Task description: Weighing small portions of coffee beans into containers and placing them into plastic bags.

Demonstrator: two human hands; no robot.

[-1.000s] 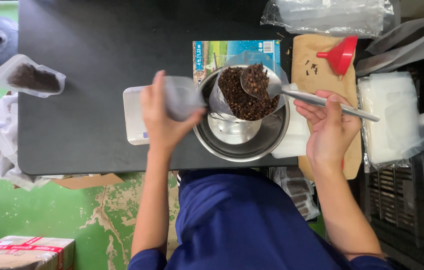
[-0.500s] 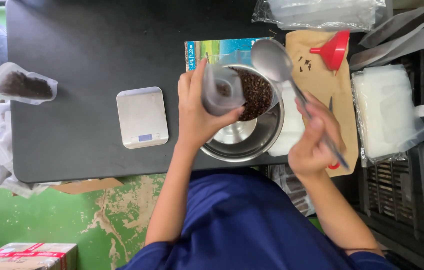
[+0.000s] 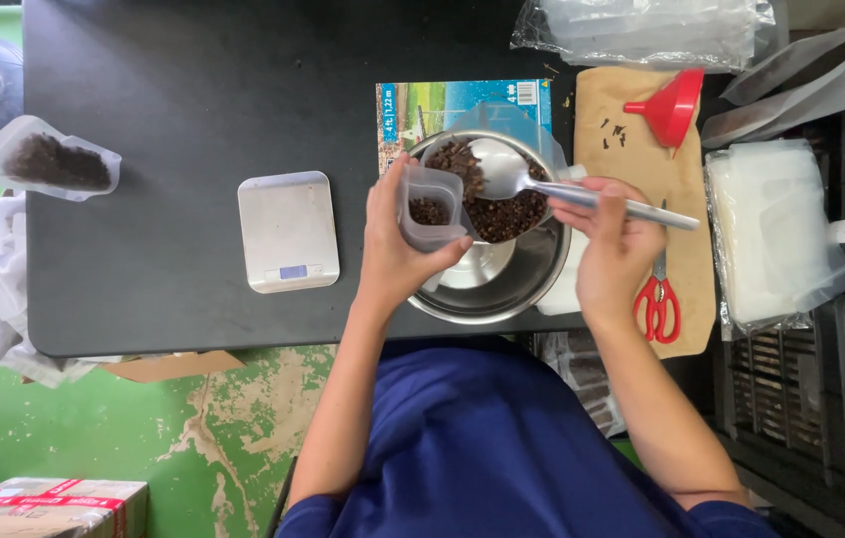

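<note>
At the far left, near nine o'clock of the black table [image 3: 173, 110], a clear pouch [image 3: 44, 159] of dark spice lies on its side at the table's edge. Toward the middle sits a small flat scale [image 3: 288, 231], well clear of the pouch.

Just right of the scale, the left hand [image 3: 397, 254] is closed around a small clear bag [image 3: 432, 207], held upright with its mouth open and a little dark spice in the bottom. The bag hangs over the nine o'clock rim of a steel bowl [image 3: 502, 289].

A heap of dark spice [image 3: 502, 204] fills a clear liner in the bowl's twelve o'clock half. A metal spoon [image 3: 522, 177] rests its empty bowl on the heap, handle running out toward three o'clock. The right hand [image 3: 616, 249] grips that handle, fingers curled over it.

Right of the hand, a tan board [image 3: 631, 130] carries red-handled scissors [image 3: 656, 294] at five o'clock and a red funnel [image 3: 669, 105] at one o'clock, with a few loose bits of spice between. Beyond it lies a stack of clear bags [image 3: 776, 234].
</note>
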